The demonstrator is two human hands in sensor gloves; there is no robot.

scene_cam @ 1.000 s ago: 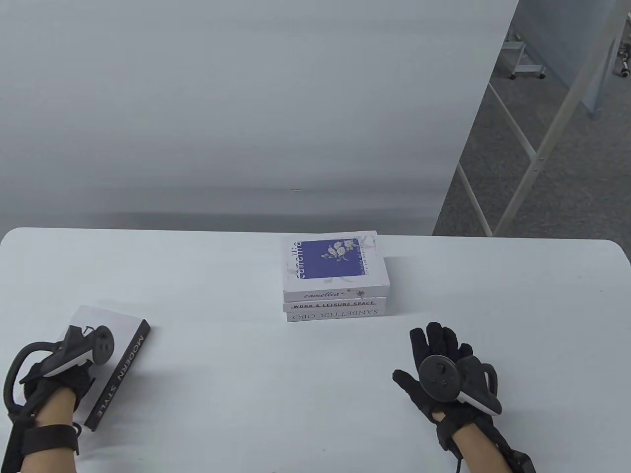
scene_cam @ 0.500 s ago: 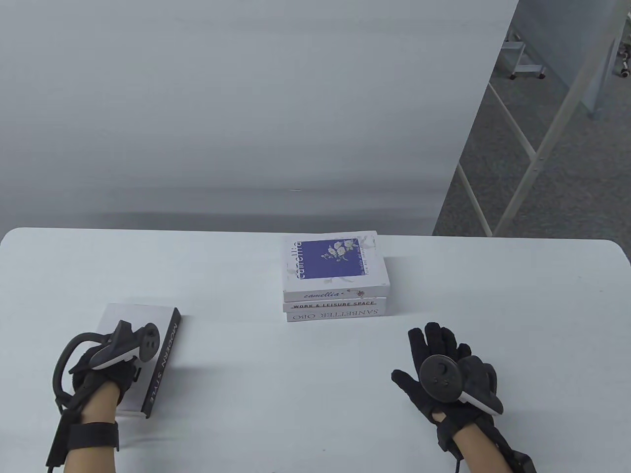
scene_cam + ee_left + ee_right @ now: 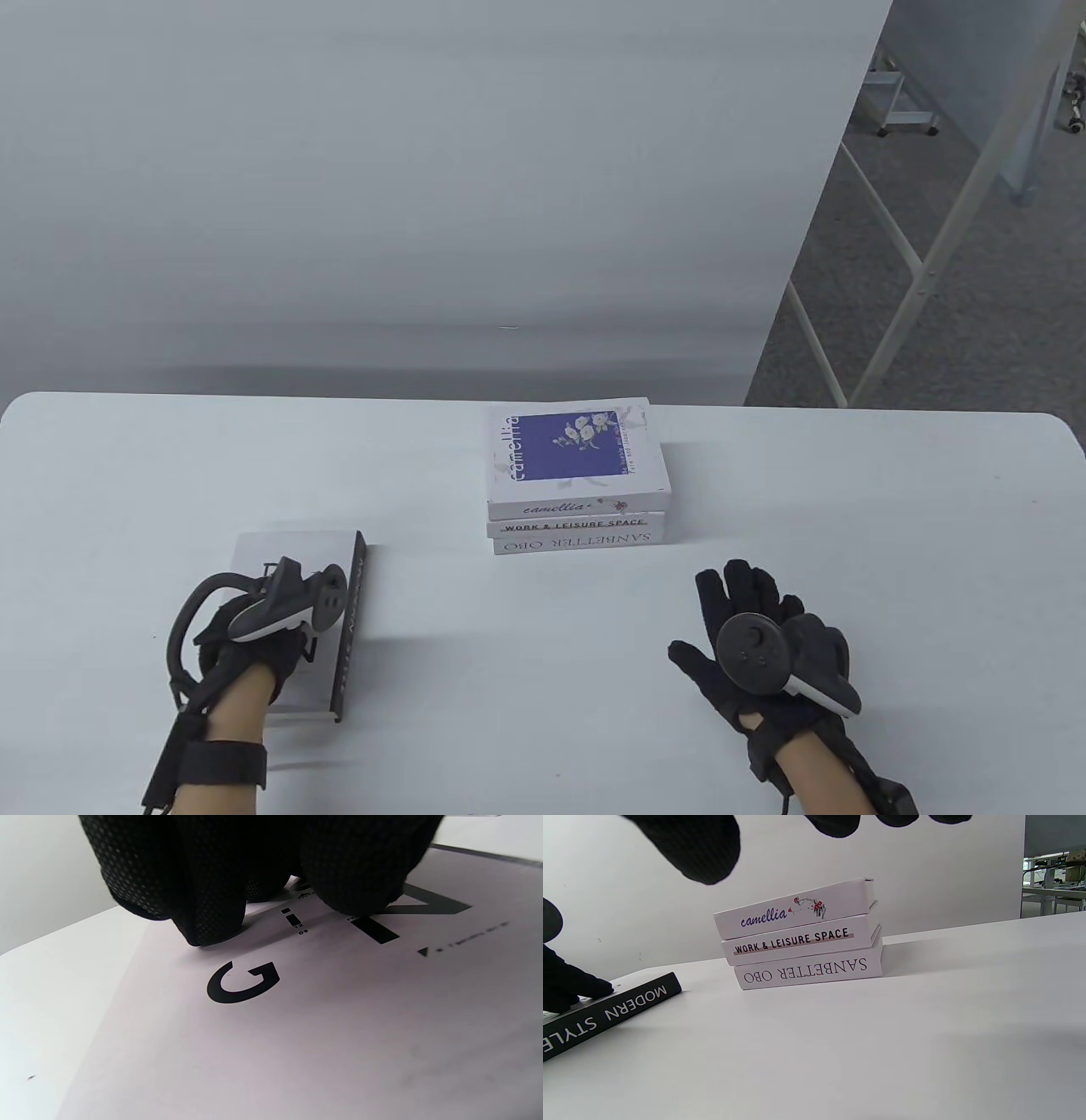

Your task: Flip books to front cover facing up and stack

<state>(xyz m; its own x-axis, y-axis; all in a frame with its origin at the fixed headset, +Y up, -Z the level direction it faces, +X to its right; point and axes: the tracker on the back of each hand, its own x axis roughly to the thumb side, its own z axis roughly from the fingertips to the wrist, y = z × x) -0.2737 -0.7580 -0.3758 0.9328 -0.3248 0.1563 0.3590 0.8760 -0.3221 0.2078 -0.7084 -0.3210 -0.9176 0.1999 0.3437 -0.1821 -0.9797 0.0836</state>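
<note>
The left hand (image 3: 254,632) pressed curled fingers (image 3: 203,912) on the Modern Style book (image 3: 293,560). The right hand (image 3: 764,645) lay spread, holding nothing. Gripping the edge beyond the fingers would best lift it onto the stack (image 3: 577,509).

On the table (image 3: 891,526), a stack (image 3: 577,488) of three books sits at mid-width toward the far edge: Camellia (image 3: 570,454) on top, Work & Leisure Space (image 3: 573,526) under it, Sanbetter Obo (image 3: 577,542) at the bottom; the Modern Style book (image 3: 293,556) lies flat near the front left, well apart from the stack, spine facing right; the left hand (image 3: 254,632) rests on it; the right hand (image 3: 764,645) lies flat at front right, before the stack.
</note>
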